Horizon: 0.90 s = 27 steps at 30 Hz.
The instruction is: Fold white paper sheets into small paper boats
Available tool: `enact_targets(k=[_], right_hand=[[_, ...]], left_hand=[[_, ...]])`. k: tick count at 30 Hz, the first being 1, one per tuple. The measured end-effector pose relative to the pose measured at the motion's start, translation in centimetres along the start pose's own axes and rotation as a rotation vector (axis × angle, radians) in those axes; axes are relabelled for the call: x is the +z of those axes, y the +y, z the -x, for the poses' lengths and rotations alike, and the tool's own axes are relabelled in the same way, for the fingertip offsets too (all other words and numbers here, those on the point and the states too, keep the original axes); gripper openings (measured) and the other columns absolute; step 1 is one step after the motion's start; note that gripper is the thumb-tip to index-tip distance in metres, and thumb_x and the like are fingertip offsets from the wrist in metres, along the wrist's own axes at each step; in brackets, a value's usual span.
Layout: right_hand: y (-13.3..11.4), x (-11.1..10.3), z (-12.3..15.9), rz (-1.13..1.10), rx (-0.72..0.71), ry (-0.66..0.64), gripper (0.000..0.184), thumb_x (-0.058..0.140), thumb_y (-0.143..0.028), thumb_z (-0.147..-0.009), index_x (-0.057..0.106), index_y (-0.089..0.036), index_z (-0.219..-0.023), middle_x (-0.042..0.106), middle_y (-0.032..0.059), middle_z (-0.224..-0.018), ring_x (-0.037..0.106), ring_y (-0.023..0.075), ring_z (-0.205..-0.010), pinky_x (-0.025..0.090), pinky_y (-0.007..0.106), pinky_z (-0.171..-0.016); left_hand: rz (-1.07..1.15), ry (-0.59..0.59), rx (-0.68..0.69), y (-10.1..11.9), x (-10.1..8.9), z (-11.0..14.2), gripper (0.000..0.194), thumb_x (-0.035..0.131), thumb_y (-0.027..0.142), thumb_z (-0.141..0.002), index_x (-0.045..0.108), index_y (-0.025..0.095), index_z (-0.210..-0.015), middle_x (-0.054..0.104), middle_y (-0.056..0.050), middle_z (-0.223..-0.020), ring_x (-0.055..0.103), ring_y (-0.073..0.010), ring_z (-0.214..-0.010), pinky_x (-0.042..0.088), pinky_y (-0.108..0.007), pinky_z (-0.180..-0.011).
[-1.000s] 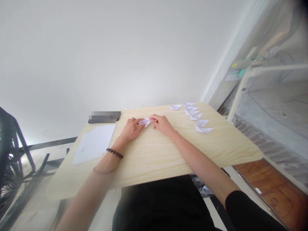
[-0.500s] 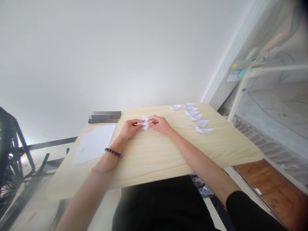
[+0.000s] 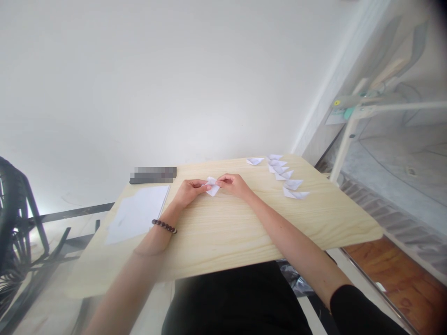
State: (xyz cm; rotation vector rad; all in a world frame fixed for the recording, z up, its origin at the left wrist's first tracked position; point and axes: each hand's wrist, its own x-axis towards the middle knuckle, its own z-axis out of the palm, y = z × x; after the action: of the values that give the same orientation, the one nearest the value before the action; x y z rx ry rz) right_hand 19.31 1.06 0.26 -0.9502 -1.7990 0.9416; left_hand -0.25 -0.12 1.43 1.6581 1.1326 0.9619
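A small piece of folded white paper is held between my two hands, just above the middle of the table. My left hand pinches its left side, thumb toward me. From the other side, my right hand grips the paper's right edge between thumb and fingertips. Parts of the paper stick out above and below the fingers, and its side edges are hidden by them. Off to the right lie several folded paper boats, most in a slanting row, with one paper boat apart to their left.
White paper sheets lie at the left of the wooden table. Behind them is a dark, blurred-out long object. A wall rises at the table's back edge. A black chair stands at far left.
The paper's side points, which stuck out between the hands, now show less, and it looks narrower and more upright. Both hands still grip it. The view has tilted slightly upward.
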Motion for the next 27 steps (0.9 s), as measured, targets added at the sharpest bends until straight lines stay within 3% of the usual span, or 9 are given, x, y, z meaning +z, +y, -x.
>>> enact_targets(k=[8, 15, 27], right_hand=[[-0.36, -0.01, 0.13, 0.03, -0.007, -0.003, 0.029, 0.056, -0.043, -0.069, 0.061, -0.014, -0.074, 0.062, 0.0029, -0.078, 0.055, 0.0113, -0.07, 0.042, 0.022, -0.066], [-0.07, 0.06, 0.11, 0.013, 0.011, -0.042, 0.032, 0.054, -0.045, -0.069, 0.058, -0.014, -0.072, 0.058, 0.0007, -0.068, 0.05, 0.0098, -0.061, 0.039, 0.021, -0.058], [0.29, 0.37, -0.08, -0.018, 0.026, 0.055, 0.031, 0.057, -0.046, -0.067, 0.056, -0.015, -0.071, 0.059, 0.0013, -0.069, 0.053, 0.0109, -0.063, 0.043, 0.023, -0.059]], left_hand=[[0.012, 0.015, 0.008, -0.21, -0.03, -0.03, 0.034, 0.065, 0.046, -0.06, 0.068, 0.015, -0.074, 0.067, -0.004, -0.076, 0.058, -0.0159, -0.069, 0.043, -0.025, -0.065], [0.056, -0.002, 0.019, -0.3, 0.16, -0.17, 0.035, 0.066, 0.044, -0.061, 0.066, 0.013, -0.077, 0.067, -0.006, -0.078, 0.058, -0.016, -0.072, 0.043, -0.027, -0.069], [0.212, 0.053, -0.047, 0.47, 0.83, -0.17, 0.034, 0.07, 0.039, -0.059, 0.061, 0.011, -0.076, 0.066, -0.005, -0.077, 0.059, -0.0162, -0.071, 0.048, -0.03, -0.068]])
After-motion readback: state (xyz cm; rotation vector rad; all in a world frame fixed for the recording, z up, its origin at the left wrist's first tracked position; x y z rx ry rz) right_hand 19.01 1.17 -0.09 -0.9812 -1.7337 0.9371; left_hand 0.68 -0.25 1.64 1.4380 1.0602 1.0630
